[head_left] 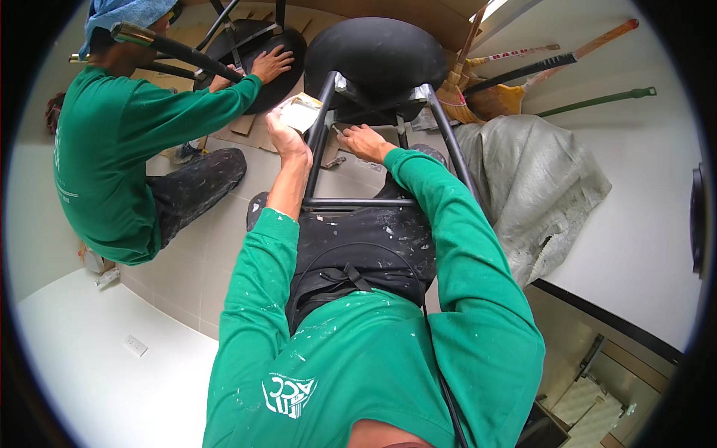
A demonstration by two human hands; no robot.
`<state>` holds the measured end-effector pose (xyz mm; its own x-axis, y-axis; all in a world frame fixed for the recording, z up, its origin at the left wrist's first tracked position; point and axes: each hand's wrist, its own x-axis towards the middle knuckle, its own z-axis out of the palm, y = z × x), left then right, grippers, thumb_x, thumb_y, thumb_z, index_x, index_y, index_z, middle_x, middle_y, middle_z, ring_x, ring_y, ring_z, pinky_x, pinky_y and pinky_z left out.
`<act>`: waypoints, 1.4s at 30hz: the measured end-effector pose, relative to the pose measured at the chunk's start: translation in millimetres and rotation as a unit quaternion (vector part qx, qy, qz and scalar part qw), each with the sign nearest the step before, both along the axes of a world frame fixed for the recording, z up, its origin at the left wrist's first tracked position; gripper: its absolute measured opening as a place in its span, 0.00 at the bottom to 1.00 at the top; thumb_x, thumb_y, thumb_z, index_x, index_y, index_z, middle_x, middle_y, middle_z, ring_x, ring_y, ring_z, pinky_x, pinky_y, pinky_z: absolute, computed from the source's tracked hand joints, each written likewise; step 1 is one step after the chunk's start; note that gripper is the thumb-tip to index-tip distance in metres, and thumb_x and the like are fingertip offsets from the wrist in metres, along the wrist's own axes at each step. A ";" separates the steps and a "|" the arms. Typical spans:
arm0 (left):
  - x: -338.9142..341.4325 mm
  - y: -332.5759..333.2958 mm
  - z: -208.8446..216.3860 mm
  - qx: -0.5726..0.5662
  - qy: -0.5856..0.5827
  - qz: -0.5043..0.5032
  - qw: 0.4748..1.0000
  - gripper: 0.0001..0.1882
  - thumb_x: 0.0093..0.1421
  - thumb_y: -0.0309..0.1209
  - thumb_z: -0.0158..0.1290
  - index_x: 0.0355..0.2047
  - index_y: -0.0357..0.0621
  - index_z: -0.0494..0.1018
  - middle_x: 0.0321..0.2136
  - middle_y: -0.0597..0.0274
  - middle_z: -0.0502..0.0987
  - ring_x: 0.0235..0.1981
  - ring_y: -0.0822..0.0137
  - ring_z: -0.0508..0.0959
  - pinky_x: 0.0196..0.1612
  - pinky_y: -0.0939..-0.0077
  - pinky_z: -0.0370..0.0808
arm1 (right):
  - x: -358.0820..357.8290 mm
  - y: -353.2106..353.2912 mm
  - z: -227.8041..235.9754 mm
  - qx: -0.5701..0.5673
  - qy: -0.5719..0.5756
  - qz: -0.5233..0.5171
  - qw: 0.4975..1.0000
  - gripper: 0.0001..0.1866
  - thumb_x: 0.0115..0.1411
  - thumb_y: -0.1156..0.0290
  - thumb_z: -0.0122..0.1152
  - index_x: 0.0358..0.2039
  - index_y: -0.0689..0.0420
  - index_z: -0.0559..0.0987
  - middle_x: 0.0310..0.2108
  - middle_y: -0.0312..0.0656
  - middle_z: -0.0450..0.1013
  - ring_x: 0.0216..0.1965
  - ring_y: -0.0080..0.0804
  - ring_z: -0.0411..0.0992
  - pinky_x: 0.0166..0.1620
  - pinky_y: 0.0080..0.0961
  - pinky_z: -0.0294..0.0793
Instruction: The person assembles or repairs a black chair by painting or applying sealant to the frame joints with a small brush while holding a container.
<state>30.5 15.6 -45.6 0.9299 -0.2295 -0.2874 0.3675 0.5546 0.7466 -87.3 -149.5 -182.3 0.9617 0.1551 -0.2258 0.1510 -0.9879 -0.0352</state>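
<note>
Here we are looking straight down at a black stool point(376, 60) tipped over on the tiled floor point(190, 261), its round seat lying away from the person and its dark metal legs point(321, 134) running back toward the lap. So the stool's long axis runs from the knees up to the seat, seat end pointing away, feet end toward the body.

The left hand point(287, 134) is closed around a folded pale sheet point(301, 112), sandpaper or a cloth by the look of it, pressed right against the left leg near the seat. The right hand point(364, 142) sits lower between the legs, fingers curled on the frame; whether it pinches a small tool I cannot tell.

What could go wrong? The stool rests on its curved seat edge, so a hard push along the leg could roll or slide it, and the sheet would slip off the narrow tube. The right hand sits close to the cross rail point(358, 202); a sudden shift could trap fingers there.

To the left, a co-worker in a green top has a hand point(272, 63) flat on a second stool seat point(261, 60). Brooms point(515, 82) and a grey sack point(530, 187) lie to the right, near the stool
</note>
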 end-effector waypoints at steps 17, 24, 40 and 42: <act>0.8 -2.4 -3.6 -0.002 -0.014 -0.016 1.000 0.26 0.71 0.41 0.35 0.47 0.31 0.75 0.43 0.49 0.81 0.44 0.60 0.82 0.51 0.67 0.79 | 1.9 2.2 -4.4 0.014 -0.022 -0.028 0.999 0.18 0.63 0.71 0.53 0.54 0.55 0.79 0.50 0.43 0.75 0.52 0.40 0.75 0.49 0.42 0.73; -1.7 0.1 3.4 0.011 -0.006 -0.009 1.000 0.26 0.71 0.40 0.34 0.47 0.30 0.76 0.42 0.49 0.81 0.43 0.60 0.82 0.50 0.67 0.79 | -0.1 5.4 -1.2 0.008 -0.028 -0.037 0.999 0.19 0.63 0.71 0.53 0.54 0.55 0.79 0.51 0.43 0.75 0.53 0.39 0.74 0.51 0.41 0.73; -2.0 -1.0 3.9 0.002 -0.015 -0.014 1.000 0.25 0.70 0.39 0.35 0.46 0.30 0.76 0.41 0.50 0.81 0.42 0.61 0.82 0.48 0.67 0.79 | 3.6 9.5 -2.3 0.009 -0.054 -0.002 0.998 0.21 0.61 0.72 0.56 0.56 0.55 0.78 0.49 0.41 0.75 0.52 0.38 0.74 0.50 0.40 0.72; -3.0 -2.1 5.3 0.002 -0.017 -0.019 1.000 0.25 0.70 0.39 0.36 0.46 0.30 0.76 0.41 0.50 0.81 0.42 0.61 0.82 0.48 0.68 0.79 | 4.5 9.1 -4.2 0.005 -0.056 0.012 0.998 0.19 0.61 0.70 0.56 0.54 0.55 0.79 0.48 0.40 0.75 0.52 0.37 0.74 0.50 0.41 0.73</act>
<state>27.4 13.5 -40.3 0.9298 -0.2629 -0.2575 0.3629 0.5382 0.7607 -82.8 -140.4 -186.5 0.9768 0.1803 -0.1160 0.1784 -0.9836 -0.0264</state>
